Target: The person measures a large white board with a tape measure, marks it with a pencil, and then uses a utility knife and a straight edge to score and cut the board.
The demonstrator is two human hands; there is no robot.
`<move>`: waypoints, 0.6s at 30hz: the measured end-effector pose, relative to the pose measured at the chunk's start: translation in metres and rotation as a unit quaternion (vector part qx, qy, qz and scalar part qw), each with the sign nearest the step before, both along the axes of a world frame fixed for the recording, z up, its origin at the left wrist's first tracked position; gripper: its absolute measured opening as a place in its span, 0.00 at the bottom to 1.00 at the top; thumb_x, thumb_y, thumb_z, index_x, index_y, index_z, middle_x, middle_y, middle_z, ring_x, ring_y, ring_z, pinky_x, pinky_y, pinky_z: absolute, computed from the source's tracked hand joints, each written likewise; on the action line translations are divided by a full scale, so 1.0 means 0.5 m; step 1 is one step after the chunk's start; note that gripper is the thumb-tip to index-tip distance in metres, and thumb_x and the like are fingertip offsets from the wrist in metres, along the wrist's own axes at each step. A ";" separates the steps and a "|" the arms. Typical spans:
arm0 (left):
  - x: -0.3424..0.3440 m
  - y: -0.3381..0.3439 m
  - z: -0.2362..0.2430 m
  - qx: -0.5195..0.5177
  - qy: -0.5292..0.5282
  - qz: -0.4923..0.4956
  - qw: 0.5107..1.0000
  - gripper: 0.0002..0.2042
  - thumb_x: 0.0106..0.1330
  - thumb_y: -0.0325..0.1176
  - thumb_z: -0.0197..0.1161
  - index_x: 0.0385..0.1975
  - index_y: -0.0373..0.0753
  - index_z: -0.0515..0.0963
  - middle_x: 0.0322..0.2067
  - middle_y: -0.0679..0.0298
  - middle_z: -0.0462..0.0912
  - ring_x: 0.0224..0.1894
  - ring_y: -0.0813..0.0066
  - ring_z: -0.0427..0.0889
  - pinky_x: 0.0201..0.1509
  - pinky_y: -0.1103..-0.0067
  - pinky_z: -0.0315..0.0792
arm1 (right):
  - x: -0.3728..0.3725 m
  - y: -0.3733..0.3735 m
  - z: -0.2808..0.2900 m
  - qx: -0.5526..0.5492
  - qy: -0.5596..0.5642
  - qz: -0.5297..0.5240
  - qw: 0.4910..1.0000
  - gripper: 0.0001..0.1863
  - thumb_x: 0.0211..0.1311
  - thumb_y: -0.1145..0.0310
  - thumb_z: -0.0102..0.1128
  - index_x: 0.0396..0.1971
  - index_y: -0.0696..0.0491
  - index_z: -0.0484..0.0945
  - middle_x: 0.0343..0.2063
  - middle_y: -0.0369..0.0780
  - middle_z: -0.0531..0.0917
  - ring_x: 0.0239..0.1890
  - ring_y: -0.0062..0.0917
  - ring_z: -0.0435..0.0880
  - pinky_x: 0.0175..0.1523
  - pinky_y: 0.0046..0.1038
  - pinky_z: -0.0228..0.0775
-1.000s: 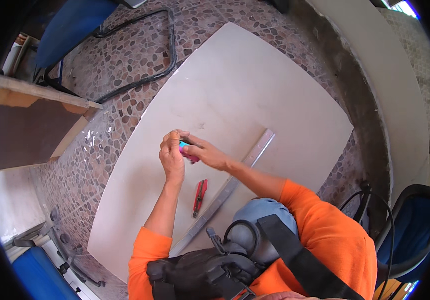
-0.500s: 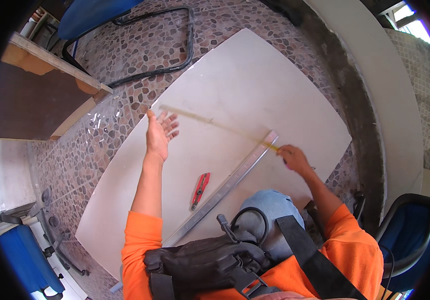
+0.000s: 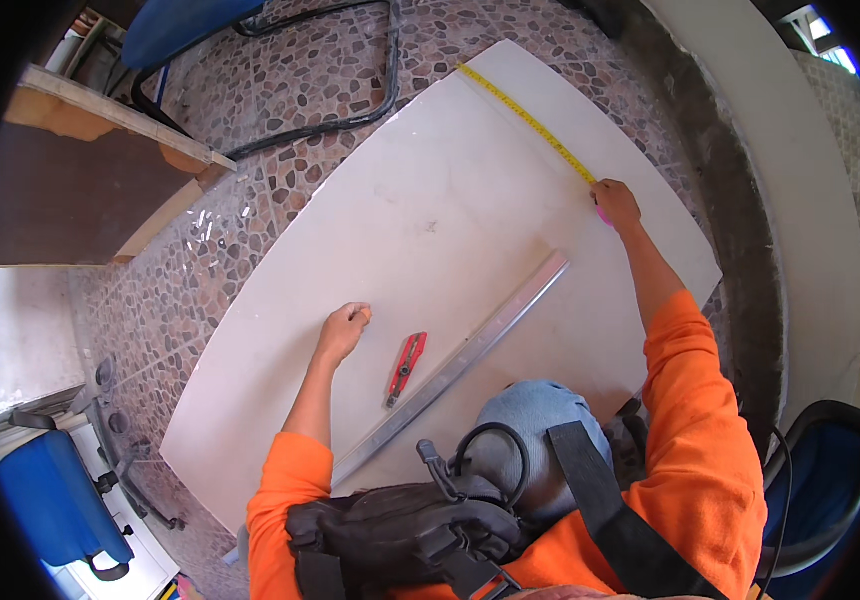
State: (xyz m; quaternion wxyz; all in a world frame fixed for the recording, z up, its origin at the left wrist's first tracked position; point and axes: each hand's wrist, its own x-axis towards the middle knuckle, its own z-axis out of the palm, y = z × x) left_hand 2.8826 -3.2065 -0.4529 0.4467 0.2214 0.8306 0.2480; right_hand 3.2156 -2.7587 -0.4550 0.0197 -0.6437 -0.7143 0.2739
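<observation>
Pebble-patterned floor tiles (image 3: 250, 90) surround a large, flat, off-white board (image 3: 330, 230). Across its far end runs the yellow blade (image 3: 530, 120) of a pink-cased tape measure (image 3: 604, 215), gripped in the right hand (image 3: 618, 203); the blade's tip lies at the board's left edge, though whether it hooks there is too small to tell. For a true reading, the blade should probably stay taut, flat and square to that edge. The left hand (image 3: 343, 332), fingers curled narrow, is near the red-handled cutter (image 3: 407, 368), beside a long silvery metal bar (image 3: 490, 325).
</observation>
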 end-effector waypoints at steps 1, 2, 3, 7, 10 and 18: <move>0.002 0.000 0.005 0.001 -0.016 0.016 1.000 0.19 0.65 0.45 0.57 0.44 0.35 0.80 0.31 0.68 0.80 0.33 0.80 0.75 0.40 0.80 0.71 | -0.006 0.002 0.002 0.007 -0.017 0.004 1.000 0.18 0.57 0.53 0.50 0.28 0.51 0.83 0.26 0.39 0.84 0.31 0.32 0.83 0.39 0.32 0.72; 0.002 0.000 0.010 -0.021 -0.008 -0.002 1.000 0.19 0.65 0.46 0.57 0.45 0.36 0.80 0.34 0.64 0.82 0.36 0.74 0.78 0.43 0.77 0.72 | -0.007 0.005 -0.001 0.014 -0.034 0.008 0.999 0.18 0.57 0.53 0.50 0.28 0.49 0.83 0.26 0.38 0.84 0.32 0.31 0.83 0.39 0.33 0.72; 0.001 0.001 0.015 -0.043 0.001 -0.021 0.999 0.20 0.66 0.46 0.57 0.46 0.37 0.80 0.37 0.60 0.83 0.40 0.69 0.80 0.46 0.74 0.72 | -0.005 0.006 -0.003 0.022 -0.052 0.012 0.998 0.17 0.58 0.53 0.49 0.29 0.48 0.84 0.26 0.38 0.84 0.33 0.31 0.83 0.40 0.34 0.72; 0.016 0.000 0.041 -0.094 0.081 -0.127 0.984 0.22 0.65 0.51 0.57 0.43 0.37 0.82 0.37 0.51 0.85 0.43 0.58 0.83 0.48 0.68 0.74 | 0.011 -0.020 -0.002 0.022 -0.076 -0.012 0.997 0.18 0.59 0.51 0.48 0.36 0.45 0.83 0.32 0.38 0.85 0.40 0.34 0.83 0.45 0.39 0.72; 0.097 0.049 0.075 -0.132 0.121 -0.188 0.966 0.24 0.63 0.56 0.58 0.35 0.37 0.81 0.33 0.49 0.84 0.41 0.57 0.83 0.46 0.67 0.74 | 0.083 -0.036 -0.002 0.057 -0.076 -0.046 0.994 0.18 0.61 0.50 0.50 0.41 0.44 0.81 0.42 0.40 0.84 0.46 0.38 0.82 0.49 0.41 0.72; 0.194 0.042 0.056 -0.103 0.223 -0.280 0.928 0.22 0.57 0.52 0.66 0.33 0.36 0.73 0.34 0.52 0.81 0.39 0.52 0.81 0.41 0.61 0.74 | 0.312 -0.150 -0.037 0.219 -0.107 -0.137 0.960 0.11 0.60 0.56 0.61 0.39 0.44 0.78 0.46 0.35 0.77 0.53 0.34 0.73 0.55 0.45 0.65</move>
